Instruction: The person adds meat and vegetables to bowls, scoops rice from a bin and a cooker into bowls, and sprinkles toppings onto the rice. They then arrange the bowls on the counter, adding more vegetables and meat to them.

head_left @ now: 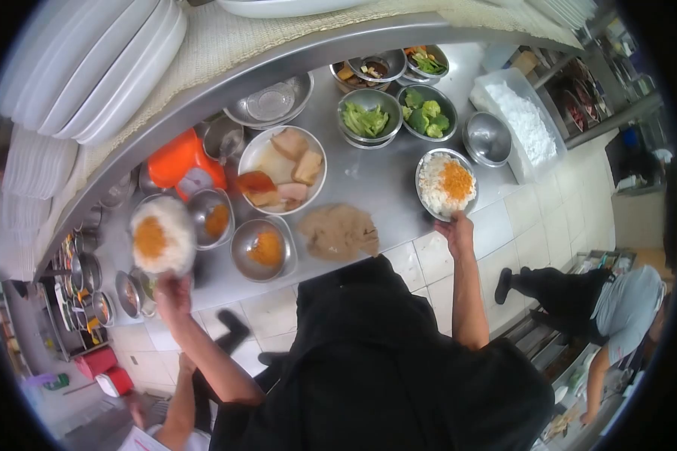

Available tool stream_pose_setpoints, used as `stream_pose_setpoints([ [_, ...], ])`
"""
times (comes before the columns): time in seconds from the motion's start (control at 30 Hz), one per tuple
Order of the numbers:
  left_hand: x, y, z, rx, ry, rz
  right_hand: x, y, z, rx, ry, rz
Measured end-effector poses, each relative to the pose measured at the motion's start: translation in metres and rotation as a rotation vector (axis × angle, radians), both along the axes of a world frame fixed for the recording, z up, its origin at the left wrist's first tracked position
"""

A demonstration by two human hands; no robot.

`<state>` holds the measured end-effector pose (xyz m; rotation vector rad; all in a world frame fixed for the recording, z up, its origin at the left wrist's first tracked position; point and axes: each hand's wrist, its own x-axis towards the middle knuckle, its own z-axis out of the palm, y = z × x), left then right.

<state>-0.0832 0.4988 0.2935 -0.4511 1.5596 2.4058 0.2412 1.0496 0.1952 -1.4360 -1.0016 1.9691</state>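
Carefully I'm pinching rims, keeping toppings level; left hand (174, 292) on the heaped bowl (162, 234) left of the cloth (338, 231), right hand (457, 229) on the flat bowl (446, 183) opposite.

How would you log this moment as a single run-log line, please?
left hand: holding left rice bowl | right hand: holding right rice bowl at counter edge | nearby: broccoli bowl
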Motion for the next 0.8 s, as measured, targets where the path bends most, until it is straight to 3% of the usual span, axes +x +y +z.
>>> stream_pose_setpoints([
  [0.1,0.07,0.09,0.005,0.053,0.011,-0.106,0.004,0.017,-0.006,-0.013,0.043,0.032],
  [0.17,0.09,0.135,-0.017,0.132,-0.11,-0.301,0.004,0.025,-0.009,-0.037,0.048,0.009],
  [0.27,0.128,0.238,-0.009,0.158,-0.234,-0.416,0.007,0.034,-0.014,-0.076,0.092,0.043],
  [0.33,0.143,0.282,-0.033,0.054,-0.203,-0.553,0.008,0.036,-0.015,-0.105,0.167,0.048],
  [0.4,0.159,0.322,-0.048,0.081,-0.273,-0.539,0.011,0.042,-0.026,-0.104,0.22,0.115],
  [0.43,0.162,0.336,-0.069,0.011,-0.317,-0.558,0.011,0.042,-0.025,-0.109,0.249,0.13],
  [0.47,0.17,0.35,-0.059,0.108,-0.326,-0.52,0.012,0.041,-0.028,-0.086,0.223,0.178],
  [0.63,0.185,0.374,-0.11,0.168,-0.316,-0.548,0.021,0.013,0.0,-0.084,0.267,0.208],
  [0.7,0.187,0.376,-0.109,0.19,-0.277,-0.553,0.03,0.0,-0.008,-0.016,0.065,0.124],
  [0.8,0.187,0.367,-0.097,0.285,-0.356,-0.648,0.044,-0.03,-0.025,0.197,-0.056,0.327],
])
